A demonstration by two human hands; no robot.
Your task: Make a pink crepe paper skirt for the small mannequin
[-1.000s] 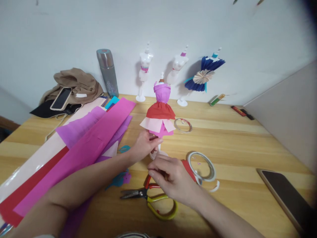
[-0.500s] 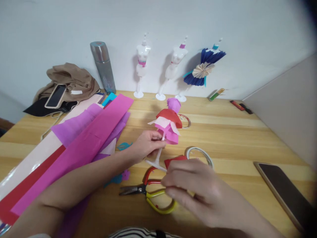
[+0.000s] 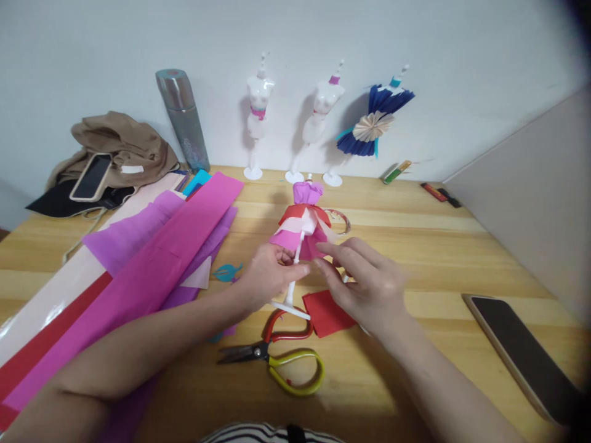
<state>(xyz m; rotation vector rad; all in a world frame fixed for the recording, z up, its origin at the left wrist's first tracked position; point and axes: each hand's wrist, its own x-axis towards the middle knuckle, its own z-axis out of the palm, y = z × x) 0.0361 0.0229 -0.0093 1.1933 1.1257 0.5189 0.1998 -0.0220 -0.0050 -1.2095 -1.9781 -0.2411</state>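
Observation:
My left hand [image 3: 272, 275] is closed round the white pole of a small dress-form mannequin [image 3: 298, 252], which leans over the table. The form wears a crepe-paper dress with a purple top [image 3: 308, 193], a red layer and a pale pink layer over a magenta paper skirt [image 3: 284, 240]. At the skirt's right edge, my right hand [image 3: 367, 280] has thumb and forefinger pinched on the paper. Beneath the hands lie scissors [image 3: 258, 352] with one red and one yellow handle, and a folded red paper piece [image 3: 327, 312]. A roll of tape is mostly hidden behind my right hand.
Long crepe-paper sheets [image 3: 184, 246] cover the left side. Along the wall stand a flask [image 3: 184, 123], two bare mannequins [image 3: 258, 117] and one in a blue paper dress [image 3: 369, 123]. A phone [image 3: 517, 351] lies at right; a brown cloth [image 3: 124, 144] is at back left.
My right hand has moved up and forward from above the scissors to the skirt's edge. The mannequin has turned and shows its skirt's open side. The view has shifted slightly.

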